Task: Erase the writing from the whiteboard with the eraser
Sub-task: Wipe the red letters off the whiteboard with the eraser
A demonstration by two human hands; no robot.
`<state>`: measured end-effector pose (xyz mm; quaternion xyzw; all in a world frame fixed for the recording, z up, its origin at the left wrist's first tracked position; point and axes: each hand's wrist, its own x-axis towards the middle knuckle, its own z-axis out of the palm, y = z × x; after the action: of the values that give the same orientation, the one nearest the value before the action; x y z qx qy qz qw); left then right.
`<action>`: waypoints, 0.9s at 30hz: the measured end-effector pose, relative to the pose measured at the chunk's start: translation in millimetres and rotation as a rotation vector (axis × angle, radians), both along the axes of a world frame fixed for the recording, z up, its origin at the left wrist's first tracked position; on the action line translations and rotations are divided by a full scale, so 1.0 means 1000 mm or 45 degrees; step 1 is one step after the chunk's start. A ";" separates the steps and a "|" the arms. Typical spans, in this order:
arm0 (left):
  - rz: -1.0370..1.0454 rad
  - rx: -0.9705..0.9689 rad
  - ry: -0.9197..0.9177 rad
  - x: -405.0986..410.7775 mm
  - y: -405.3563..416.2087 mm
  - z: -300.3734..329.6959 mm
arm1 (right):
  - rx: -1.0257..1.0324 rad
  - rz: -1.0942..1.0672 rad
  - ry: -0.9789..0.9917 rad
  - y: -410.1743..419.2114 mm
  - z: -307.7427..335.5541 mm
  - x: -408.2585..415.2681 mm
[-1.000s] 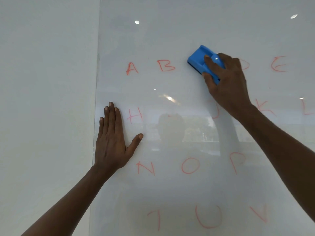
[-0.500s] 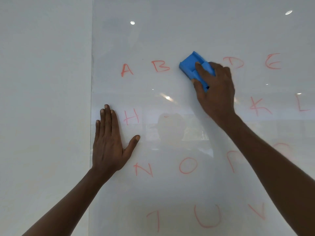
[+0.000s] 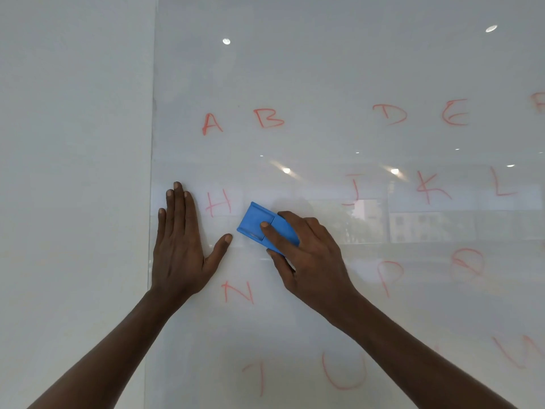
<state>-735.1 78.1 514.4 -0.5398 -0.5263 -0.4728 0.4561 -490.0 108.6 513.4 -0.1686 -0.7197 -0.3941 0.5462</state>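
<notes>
1. So the whiteboard [image 3: 324, 69] is covered in red marker letters. Top row reads A [image 3: 211, 124], B [image 3: 269, 118], then a gap, then D [image 3: 390, 114] and E [image 3: 455, 113]. Next row: H [image 3: 218, 203], J, K, L. Below that N, P, Q, then what looks like T or a 1, U, and a W cut off at the right edge.
2. No brand or label readable on the eraser [image 3: 259, 224], it's just plain blue.
3. Compared to a second ago, the eraser has come down from the top row, between B and D, to the second row just right of the H. The O that sat between N and P can't be seen now; the right hand covers that spot.
4. Count: one eraser, two hands, about fifteen letters I can make out.
5. Left hand [image 3: 180, 246] lies flat on the board's left edge, fingers together, thumb spread, same place as before.
6. Right hand [image 3: 312, 258] grips the eraser, pressing it on the board.
</notes>
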 end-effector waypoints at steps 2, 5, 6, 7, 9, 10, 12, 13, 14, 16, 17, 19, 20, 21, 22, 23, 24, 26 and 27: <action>0.007 -0.009 0.000 0.000 -0.001 0.000 | 0.035 -0.008 -0.029 0.001 0.003 0.003; 0.012 -0.010 0.002 0.001 -0.002 0.000 | 0.085 0.013 -0.088 0.005 0.010 0.009; 0.014 -0.007 0.001 0.001 -0.003 0.000 | 0.105 0.017 -0.110 0.006 0.015 0.010; 0.013 -0.005 0.001 0.002 -0.003 0.001 | 0.120 0.013 -0.127 0.008 0.020 0.011; 0.012 0.001 0.003 0.002 -0.003 0.000 | 0.146 0.014 -0.141 0.009 0.032 0.011; 0.010 0.004 0.004 0.002 -0.003 0.000 | 0.155 0.019 -0.138 0.010 0.040 0.011; 0.008 0.007 0.010 0.001 -0.004 0.001 | 0.166 0.022 -0.118 0.010 0.059 0.009; 0.008 0.009 0.010 0.002 -0.004 0.001 | 0.167 0.010 -0.103 0.010 0.071 0.008; 0.010 0.012 0.009 0.001 -0.003 0.001 | 0.164 -0.008 -0.088 0.010 0.084 0.006; 0.009 0.011 0.006 0.001 -0.004 0.001 | 0.142 -0.046 -0.061 0.007 0.111 0.003; 0.009 0.009 0.003 0.001 -0.004 0.001 | 0.131 -0.049 -0.048 0.006 0.125 0.001; 0.011 0.003 -0.006 0.001 -0.004 0.001 | 0.111 -0.047 -0.022 0.003 0.152 0.000; 0.011 0.001 -0.007 0.001 -0.004 0.001 | 0.097 -0.052 -0.007 0.002 0.165 -0.001; 0.010 0.000 -0.007 0.002 -0.004 0.001 | 0.082 -0.058 0.010 0.002 0.176 -0.001; 0.009 -0.002 -0.008 0.002 -0.004 0.000 | 0.073 -0.062 0.027 0.003 0.187 -0.001; 0.009 -0.003 -0.009 0.001 -0.004 0.000 | 0.070 -0.063 0.043 0.004 0.196 -0.001; 0.007 -0.005 -0.008 0.002 -0.005 0.000 | 0.068 -0.064 0.057 0.005 0.204 -0.001; 0.004 -0.007 -0.011 0.002 -0.005 0.001 | 0.062 -0.063 0.088 0.006 0.216 -0.002; 0.003 -0.006 -0.012 0.002 -0.005 0.000 | 0.057 -0.068 0.111 0.007 0.221 -0.002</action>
<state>-733.0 73.1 514.9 -0.5380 -0.5303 -0.4734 0.4530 -492.5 115.4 734.1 -0.1924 -0.6815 -0.4168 0.5699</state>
